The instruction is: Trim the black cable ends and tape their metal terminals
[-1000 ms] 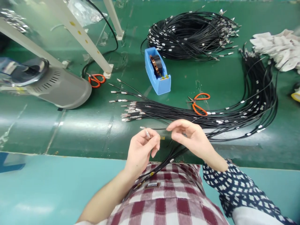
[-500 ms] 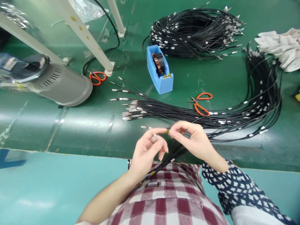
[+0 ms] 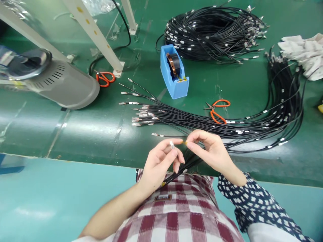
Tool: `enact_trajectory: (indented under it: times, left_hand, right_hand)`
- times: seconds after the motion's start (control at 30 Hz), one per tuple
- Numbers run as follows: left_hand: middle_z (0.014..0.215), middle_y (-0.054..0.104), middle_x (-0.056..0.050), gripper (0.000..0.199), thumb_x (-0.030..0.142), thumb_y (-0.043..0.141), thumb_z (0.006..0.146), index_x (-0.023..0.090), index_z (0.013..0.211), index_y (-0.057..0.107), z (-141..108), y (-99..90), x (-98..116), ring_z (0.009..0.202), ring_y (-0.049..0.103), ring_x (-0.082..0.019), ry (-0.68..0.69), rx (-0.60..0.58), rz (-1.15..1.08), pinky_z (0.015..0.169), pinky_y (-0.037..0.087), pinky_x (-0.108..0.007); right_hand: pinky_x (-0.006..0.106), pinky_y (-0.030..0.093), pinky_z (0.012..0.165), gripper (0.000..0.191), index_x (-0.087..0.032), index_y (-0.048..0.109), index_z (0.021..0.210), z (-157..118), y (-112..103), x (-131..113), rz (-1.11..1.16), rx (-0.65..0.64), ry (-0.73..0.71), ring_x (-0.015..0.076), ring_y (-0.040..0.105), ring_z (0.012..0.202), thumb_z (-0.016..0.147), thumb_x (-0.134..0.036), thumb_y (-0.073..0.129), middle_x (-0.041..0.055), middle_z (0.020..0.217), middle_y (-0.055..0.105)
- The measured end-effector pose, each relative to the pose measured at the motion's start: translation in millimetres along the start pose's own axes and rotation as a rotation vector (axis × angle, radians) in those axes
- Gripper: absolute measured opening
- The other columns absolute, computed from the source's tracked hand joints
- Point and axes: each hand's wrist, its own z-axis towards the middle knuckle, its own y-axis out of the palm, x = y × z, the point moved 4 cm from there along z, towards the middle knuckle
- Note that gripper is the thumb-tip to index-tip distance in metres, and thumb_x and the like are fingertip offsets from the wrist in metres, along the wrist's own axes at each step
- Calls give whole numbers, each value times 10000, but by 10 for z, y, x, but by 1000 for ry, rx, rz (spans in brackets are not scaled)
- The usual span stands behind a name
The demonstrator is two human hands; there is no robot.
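Note:
My left hand (image 3: pixel 159 162) is curled above the near table edge, with a small white-silver connector (image 3: pixel 172 145) of a black cable between its fingers. Its index finger reaches toward my right hand (image 3: pixel 213 151), which pinches a small strip of amber tape (image 3: pixel 184 142) at the fingertips. The tape bridges the two hands; the cable there is mostly hidden by fingers. Below my hands, a bunch of black cables (image 3: pixel 188 164) hangs over the edge toward my lap. Just beyond lies a long bundle of black cables (image 3: pixel 176 116) with pale connectors and white labels.
A blue tape dispenser (image 3: pixel 174 72) stands behind the bundle. Orange-handled scissors (image 3: pixel 216 111) lie on the bundle; another orange-handled pair (image 3: pixel 105 79) rests near a grey machine (image 3: pixel 68 84). Farther back are a coil of black cables (image 3: pixel 209 33), white gloves (image 3: pixel 302 53) and white posts (image 3: pixel 97 37).
Both hands have shifted slightly right in the view, still joined at the tape. The connector in my left hand shows more plainly. The view itself has moved a little.

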Motion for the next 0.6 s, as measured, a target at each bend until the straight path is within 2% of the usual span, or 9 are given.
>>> enact_trajectory:
  times: [0.1,0.2,0.4,0.5,0.6]
  left_hand:
    - [722,663,-17,309,357,660,918,142,1139,642,4,7,14,488,552,-85,2,-1,23,512,453,-218]
    - [731,665,-14,299,348,656,921,140,1135,636,3,38,33,485,562,-80,-3,0,54,509,462,-213]
    - [741,683,2,355,318,635,934,183,1238,512,-72,146,-8,494,626,-100,-39,-10,81,523,524,-217]
    - [758,707,-6,428,302,644,928,204,1298,451,-107,178,-45,505,656,-113,-65,-23,97,531,545,-218]
    - [753,726,-4,556,304,662,917,224,1381,367,-105,155,-23,498,673,-126,-63,34,106,520,554,-217]
  right_hand:
    - [329,495,722,143,-211,661,791,-3,22,8,27,10,14,173,619,746,839,-325,731,19,768,678]
    - [347,508,734,149,-215,650,745,-14,36,-1,54,82,5,185,646,773,836,-297,735,32,787,703]
    - [337,499,707,143,-215,658,711,-54,39,-43,83,194,-18,194,688,812,814,-226,756,43,826,747]
    - [318,480,647,150,-210,666,700,-68,14,-15,95,217,40,186,684,762,797,-245,776,47,812,754]
    - [306,489,641,178,-207,655,696,-92,-52,32,151,288,84,165,658,723,774,-266,803,38,800,739]
